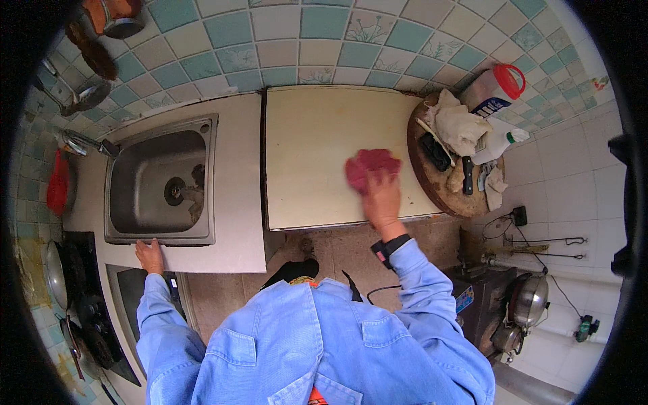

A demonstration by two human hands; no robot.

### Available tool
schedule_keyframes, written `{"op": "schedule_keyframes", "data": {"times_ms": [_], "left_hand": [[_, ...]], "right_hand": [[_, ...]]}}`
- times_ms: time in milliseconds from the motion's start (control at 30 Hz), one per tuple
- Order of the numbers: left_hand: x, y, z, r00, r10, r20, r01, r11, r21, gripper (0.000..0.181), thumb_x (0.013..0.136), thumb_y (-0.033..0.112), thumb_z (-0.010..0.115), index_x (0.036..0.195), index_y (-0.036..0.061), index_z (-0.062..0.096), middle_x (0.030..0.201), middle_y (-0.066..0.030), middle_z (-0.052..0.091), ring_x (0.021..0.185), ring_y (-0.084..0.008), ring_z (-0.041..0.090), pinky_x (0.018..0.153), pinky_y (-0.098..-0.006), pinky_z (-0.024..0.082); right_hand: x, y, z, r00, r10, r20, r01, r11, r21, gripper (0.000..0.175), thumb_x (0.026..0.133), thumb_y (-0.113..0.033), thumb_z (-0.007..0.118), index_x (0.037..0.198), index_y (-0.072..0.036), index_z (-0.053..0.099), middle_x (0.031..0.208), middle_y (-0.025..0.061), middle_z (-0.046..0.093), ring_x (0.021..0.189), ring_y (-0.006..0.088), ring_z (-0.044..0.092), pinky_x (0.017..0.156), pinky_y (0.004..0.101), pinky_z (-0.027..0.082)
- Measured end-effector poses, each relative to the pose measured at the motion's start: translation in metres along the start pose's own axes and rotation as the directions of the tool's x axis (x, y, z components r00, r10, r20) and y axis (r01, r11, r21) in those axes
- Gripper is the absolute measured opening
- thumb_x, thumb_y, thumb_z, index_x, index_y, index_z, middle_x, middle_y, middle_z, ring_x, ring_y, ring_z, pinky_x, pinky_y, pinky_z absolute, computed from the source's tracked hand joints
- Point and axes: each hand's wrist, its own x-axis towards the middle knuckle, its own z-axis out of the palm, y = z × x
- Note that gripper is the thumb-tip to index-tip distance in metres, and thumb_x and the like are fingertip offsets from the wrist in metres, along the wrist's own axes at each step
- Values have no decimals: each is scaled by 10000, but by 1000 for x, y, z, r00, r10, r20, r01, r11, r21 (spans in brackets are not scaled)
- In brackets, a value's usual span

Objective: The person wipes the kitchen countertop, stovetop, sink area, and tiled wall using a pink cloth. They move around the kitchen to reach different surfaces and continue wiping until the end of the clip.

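My right hand [382, 202] presses a crumpled dark pink cloth [373, 167] on the cream countertop [314, 152], with its fingers over the cloth's near part; hand and cloth look slightly blurred. My left hand [150, 256] rests on the front edge of the lighter counter at the left, beside the rim of the steel sink [211, 202]. Nothing shows in that hand. Inside the sink, a drain sits near some wet scraps at the right wall.
Right of the cloth, a round wooden board [420, 172] carries a black-handled knife [468, 176], a white plastic bag and rags. A white jug [498, 139] and a red-lidded container [491, 93] stand by the wall. The faucet [86, 143] is left of the sink, and a stove [96, 298] lies below left.
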Motion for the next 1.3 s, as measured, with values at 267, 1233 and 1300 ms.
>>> {"op": "schedule_keyframes", "data": {"times_ms": [267,1233,1300], "left_hand": [[41,41,-27,976,83,204,-44,981,-188,658,874,333,710,1322,-125,555,1264,-345,612,1193,-494,575,1051,-499,454],[-146,436,-89,408,838,363,-790,523,-320,1286,658,440,923,1561,-110,190,1598,-435,113,1508,-547,178,1203,-538,287],[-146,434,-88,409,840,356,-790,521,-323,1276,659,429,922,1567,-97,195,1603,-424,122,1510,-539,183,1204,-537,287]], "right_hand": [[45,12,19,996,-53,-70,56,998,41,454,799,-97,658,1252,-131,659,1262,192,602,1125,436,565,910,525,526],[237,-23,121,983,-182,-19,182,982,-42,429,857,-246,653,1280,-179,671,1307,135,628,1286,382,533,1137,570,357],[216,-60,115,950,-309,41,309,951,11,407,846,-215,654,1251,-183,686,1329,133,608,1329,442,479,1129,589,366]]}}
